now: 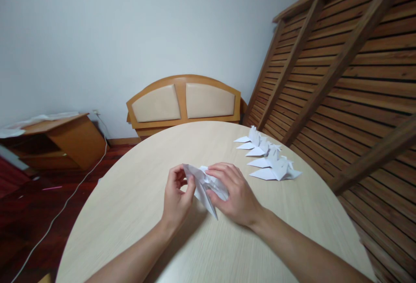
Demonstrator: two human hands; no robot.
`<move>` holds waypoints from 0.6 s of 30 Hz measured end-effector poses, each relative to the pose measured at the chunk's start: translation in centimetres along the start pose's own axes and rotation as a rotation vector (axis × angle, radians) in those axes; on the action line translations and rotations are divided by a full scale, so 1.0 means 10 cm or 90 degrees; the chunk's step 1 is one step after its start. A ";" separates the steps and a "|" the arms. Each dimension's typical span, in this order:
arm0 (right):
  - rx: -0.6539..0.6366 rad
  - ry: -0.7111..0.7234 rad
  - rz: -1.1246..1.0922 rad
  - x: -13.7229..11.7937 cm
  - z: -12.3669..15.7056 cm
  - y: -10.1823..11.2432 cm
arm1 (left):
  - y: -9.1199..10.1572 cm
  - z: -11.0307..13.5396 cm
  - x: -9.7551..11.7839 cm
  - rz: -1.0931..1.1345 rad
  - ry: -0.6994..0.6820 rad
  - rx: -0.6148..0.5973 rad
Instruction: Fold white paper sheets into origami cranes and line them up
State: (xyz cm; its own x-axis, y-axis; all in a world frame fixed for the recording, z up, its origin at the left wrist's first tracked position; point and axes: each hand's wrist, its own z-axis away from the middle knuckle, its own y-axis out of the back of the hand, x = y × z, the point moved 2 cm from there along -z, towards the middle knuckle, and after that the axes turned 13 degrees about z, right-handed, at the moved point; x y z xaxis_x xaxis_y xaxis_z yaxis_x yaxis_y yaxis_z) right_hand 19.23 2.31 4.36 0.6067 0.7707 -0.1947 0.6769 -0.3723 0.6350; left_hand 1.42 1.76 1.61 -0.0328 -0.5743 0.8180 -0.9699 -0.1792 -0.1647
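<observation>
A partly folded white paper figure (202,187) is held between my two hands, just over the round table (136,213). My left hand (178,192) pinches its upper left edge, thumb in front and fingers curled behind. On the other side my right hand (232,194) grips the folded layers between thumb and fingers. One sharp paper point hangs down toward me. To the right, several finished-looking white origami birds (276,168) stand in a row, their pointed wings toward the left. Parts of the held paper are covered by my fingers.
Slatted wooden panels (357,79) lean along the right side of the table. A headboard (183,101) with cream pads stands behind it against the wall. At left are a wooden desk (78,140) and a white cable (68,198) running across the dark red floor.
</observation>
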 end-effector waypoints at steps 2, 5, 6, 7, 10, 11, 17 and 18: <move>-0.010 -0.024 -0.014 -0.01 0.01 -0.04 | -0.02 0.01 0.00 0.024 0.030 -0.006; -0.009 -0.055 -0.060 0.03 0.02 -0.10 | -0.06 0.03 0.01 0.053 0.064 -0.017; -0.008 -0.064 -0.077 0.05 0.03 -0.11 | -0.07 0.03 0.02 0.060 0.076 -0.022; -0.006 -0.074 -0.090 0.08 0.03 -0.12 | -0.08 0.03 0.02 0.066 0.087 -0.027; 0.004 -0.105 -0.107 0.12 0.03 -0.11 | -0.09 0.01 0.02 0.076 0.118 -0.044; 0.009 -0.117 -0.107 0.13 0.03 -0.10 | -0.09 0.01 0.02 0.077 0.121 -0.048; 0.006 -0.188 -0.161 0.12 0.00 -0.06 | -0.03 -0.01 -0.02 0.003 0.058 -0.075; 0.006 -0.189 -0.171 0.13 0.00 -0.06 | -0.01 -0.01 -0.03 -0.011 0.045 -0.074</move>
State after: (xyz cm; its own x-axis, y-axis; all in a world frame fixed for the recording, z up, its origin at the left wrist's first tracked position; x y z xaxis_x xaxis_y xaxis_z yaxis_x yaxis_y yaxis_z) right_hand 19.57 3.52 3.76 0.5012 0.6588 -0.5610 0.8305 -0.1841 0.5258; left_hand 1.56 2.01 1.44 -0.0286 -0.5138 0.8574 -0.9918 -0.0925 -0.0885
